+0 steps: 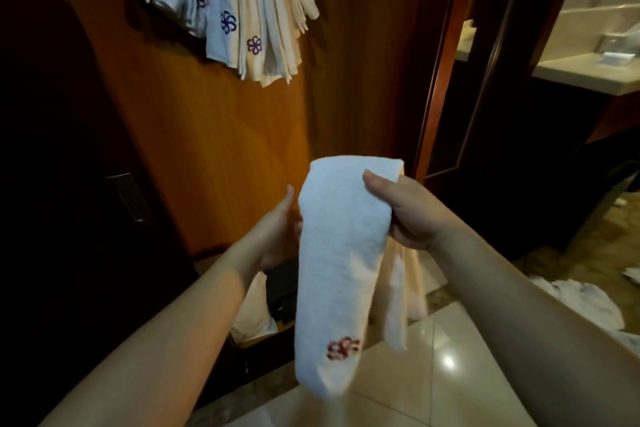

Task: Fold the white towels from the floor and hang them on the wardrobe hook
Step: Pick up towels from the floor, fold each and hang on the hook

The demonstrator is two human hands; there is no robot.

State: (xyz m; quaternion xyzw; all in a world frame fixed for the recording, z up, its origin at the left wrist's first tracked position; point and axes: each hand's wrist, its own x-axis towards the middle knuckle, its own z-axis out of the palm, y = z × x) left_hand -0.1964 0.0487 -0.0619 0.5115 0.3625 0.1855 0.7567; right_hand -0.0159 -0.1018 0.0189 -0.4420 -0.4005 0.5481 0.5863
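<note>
Right hand point(408, 215) pinches folded towel point(336, 270), long axis vertical; hung towels point(235, 10) far up-left; left hand point(277, 236) spread alongside.

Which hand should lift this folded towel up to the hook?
Right, probably. The right hand already pinches the folded towel at its top fold, thumb over the front. The left hand only rests open against its side. The hung towels are overhead, slightly left.
</note>
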